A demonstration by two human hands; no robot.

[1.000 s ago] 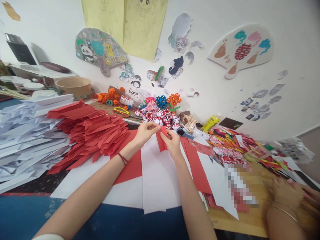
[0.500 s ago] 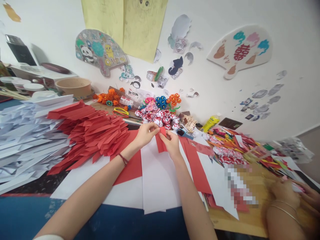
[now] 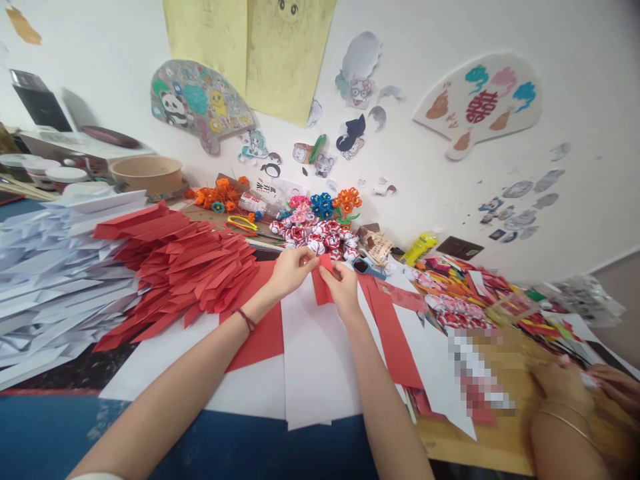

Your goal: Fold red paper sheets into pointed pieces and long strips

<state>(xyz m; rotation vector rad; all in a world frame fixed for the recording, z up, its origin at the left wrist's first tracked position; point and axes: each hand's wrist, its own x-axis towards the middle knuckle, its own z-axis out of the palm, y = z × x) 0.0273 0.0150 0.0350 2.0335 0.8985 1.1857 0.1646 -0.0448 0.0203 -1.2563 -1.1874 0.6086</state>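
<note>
Between both hands is a small strip of red paper [image 3: 323, 290], held above white sheets. My left hand [image 3: 295, 270] pinches its upper left edge with thumb and forefinger. On its right side, my right hand [image 3: 344, 285] grips it with the thumb on its face. Under my wrists lie white paper sheets [image 3: 320, 373] and a larger red sheet [image 3: 265, 340]. Just left of my left forearm is a heap of folded red paper strips [image 3: 190, 267]. Flat red strips [image 3: 395, 333] rest to the right of my right hand.
Folded white paper strips [image 3: 60, 267] are heaped at the far left. Red-and-white paper flowers [image 3: 325, 237] stand against the wall, near a yellow bottle [image 3: 419, 248]. At right, another person's hands [image 3: 565, 387] work over a wooden board [image 3: 450, 440]. A round tub [image 3: 147, 175] is at back left.
My hands and the red paper stay almost in place. The other person's hands at the right have shifted slightly.
</note>
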